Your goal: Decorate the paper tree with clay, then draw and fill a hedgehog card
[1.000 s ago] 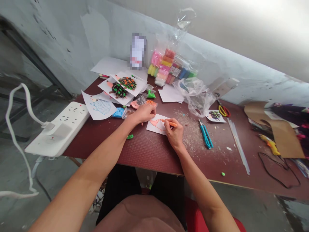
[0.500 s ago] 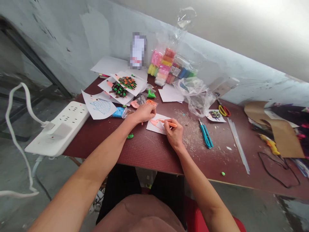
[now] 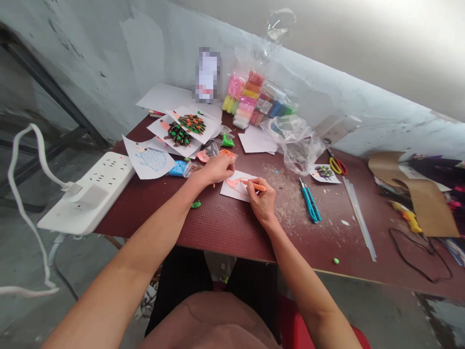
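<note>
An orange pen (image 3: 257, 186) is pinched in my right hand (image 3: 263, 198), its tip on a small white card (image 3: 236, 192). The card bears an orange outline with a pink-orange filled part at its left. My left hand (image 3: 219, 169) rests at the card's upper left edge, fingers curled down and together; what they may hold is hidden. Just behind that hand lie orange clay in a bag (image 3: 228, 154) and a lump of pink clay (image 3: 202, 156). Blue clay (image 3: 178, 168) sits farther left, and green clay (image 3: 228, 140) lies behind.
Hedgehog pictures (image 3: 179, 134) and a blue drawing (image 3: 152, 161) lie left, near a white power strip (image 3: 105, 182). Colored clay packs (image 3: 250, 99) stand behind. A teal cutter (image 3: 310, 201), scissors (image 3: 337, 166), clear sticks (image 3: 359, 218) and a yellow glue gun (image 3: 407, 216) lie right.
</note>
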### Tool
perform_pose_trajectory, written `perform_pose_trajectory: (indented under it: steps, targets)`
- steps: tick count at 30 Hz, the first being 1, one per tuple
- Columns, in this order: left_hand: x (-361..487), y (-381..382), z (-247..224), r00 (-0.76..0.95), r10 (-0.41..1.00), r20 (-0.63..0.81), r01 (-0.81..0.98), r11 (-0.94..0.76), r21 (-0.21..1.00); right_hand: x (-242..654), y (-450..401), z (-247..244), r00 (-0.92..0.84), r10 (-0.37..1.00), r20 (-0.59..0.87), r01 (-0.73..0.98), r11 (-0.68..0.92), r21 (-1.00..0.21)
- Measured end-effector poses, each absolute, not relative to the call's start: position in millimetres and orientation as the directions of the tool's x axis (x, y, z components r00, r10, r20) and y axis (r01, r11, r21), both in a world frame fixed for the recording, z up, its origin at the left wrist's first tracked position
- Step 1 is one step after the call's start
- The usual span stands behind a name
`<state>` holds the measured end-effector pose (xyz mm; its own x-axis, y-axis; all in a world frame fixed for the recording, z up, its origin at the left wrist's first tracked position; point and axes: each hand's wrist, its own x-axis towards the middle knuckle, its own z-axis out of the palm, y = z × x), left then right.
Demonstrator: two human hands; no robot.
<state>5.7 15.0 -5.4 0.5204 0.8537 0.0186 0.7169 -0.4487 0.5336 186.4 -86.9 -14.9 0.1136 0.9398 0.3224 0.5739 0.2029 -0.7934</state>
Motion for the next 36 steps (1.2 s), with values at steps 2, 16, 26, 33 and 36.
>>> perform_pose_trajectory:
  steps: [2,16,26,33,36]
  targets:
    - [5.7,15.1,-5.5,0.527,0.850,0.021,0.712,-0.455,0.534,186.1,-87.2,-14.7,0.110,0.941,0.319,0.576,0.202,-0.792]
    - [5.4,15.3,-4.4,0.529,0.849,0.013,0.711,-0.451,0.539,185.0,-87.7,-12.1,0.099,0.938,0.332,0.558,0.224,-0.799]
    - [4.8,16.8,-8.6,0.539,0.841,0.039,0.703,-0.474,0.530,189.3,-84.0,-12.5,0.126,0.937,0.325,0.568,0.200,-0.798]
    - [4.9,17.6,-9.3,0.538,0.842,0.038,0.699,-0.471,0.538,190.0,-84.0,-14.9,0.136,0.935,0.326,0.582,0.191,-0.790]
    - [5.1,17.4,-8.9,0.530,0.848,0.026,0.707,-0.459,0.538,189.8,-84.9,-15.3,0.119,0.939,0.322,0.583,0.196,-0.788]
